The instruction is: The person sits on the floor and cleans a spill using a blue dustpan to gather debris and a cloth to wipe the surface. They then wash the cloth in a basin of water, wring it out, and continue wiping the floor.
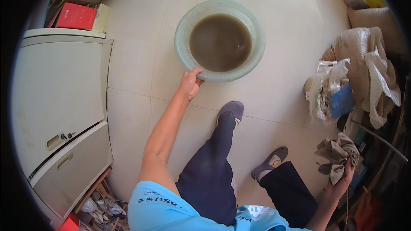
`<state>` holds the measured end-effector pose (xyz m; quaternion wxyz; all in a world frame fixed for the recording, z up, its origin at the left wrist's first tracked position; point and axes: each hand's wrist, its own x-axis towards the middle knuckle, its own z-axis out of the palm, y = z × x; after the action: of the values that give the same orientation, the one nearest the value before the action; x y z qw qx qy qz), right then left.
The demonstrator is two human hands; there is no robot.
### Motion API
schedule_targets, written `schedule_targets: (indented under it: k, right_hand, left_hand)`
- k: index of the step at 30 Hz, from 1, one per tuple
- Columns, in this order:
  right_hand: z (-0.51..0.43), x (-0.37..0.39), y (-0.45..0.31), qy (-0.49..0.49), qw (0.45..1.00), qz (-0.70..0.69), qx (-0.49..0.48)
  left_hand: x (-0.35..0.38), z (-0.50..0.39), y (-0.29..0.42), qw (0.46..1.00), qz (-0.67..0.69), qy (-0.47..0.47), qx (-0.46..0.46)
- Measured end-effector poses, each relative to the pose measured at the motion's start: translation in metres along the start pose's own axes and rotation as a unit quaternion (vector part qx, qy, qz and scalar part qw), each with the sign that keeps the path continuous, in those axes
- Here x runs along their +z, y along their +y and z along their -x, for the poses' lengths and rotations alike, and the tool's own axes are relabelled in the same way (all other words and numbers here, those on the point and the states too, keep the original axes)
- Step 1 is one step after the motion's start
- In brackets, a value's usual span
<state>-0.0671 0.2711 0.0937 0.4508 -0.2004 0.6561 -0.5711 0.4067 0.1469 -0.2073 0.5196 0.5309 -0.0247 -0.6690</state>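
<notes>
My left hand [191, 84] grips the near rim of a pale green plastic basin [220, 76], thumb on top of the rim and fingers beneath it. Murky brown water [220, 42] lies in the basin, which is above or on the tiled floor; I cannot tell whether it touches. Far to the right, my right hand [344, 177] holds a crumpled grey-brown cloth [341, 152], clear of the basin.
A pale cabinet [61, 86] with a key in its lock stands on the left, a red box [76, 16] on top. Bulging sacks [350, 51] and a plastic bag [327, 93] line the right side. Below me are my feet in dark clogs [233, 109].
</notes>
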Motion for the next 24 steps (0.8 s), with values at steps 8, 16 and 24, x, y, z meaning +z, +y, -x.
schedule_targets:
  k: [8, 16, 24]
  right_hand:
    - [0.000, -0.010, -0.006, 0.005, 1.000, -0.019, 0.000]
    - [0.003, -0.014, -0.005, -0.005, 0.999, -0.021, 0.036]
    - [0.009, -0.005, -0.014, -0.003, 0.999, -0.003, 0.039]
  left_hand:
    - [0.028, 0.035, -0.063, 0.985, -0.127, -0.073, -0.091]
    - [0.051, 0.047, -0.083, 0.956, -0.227, -0.124, -0.136]
    - [0.059, 0.046, -0.098, 0.955, -0.224, -0.123, -0.152]
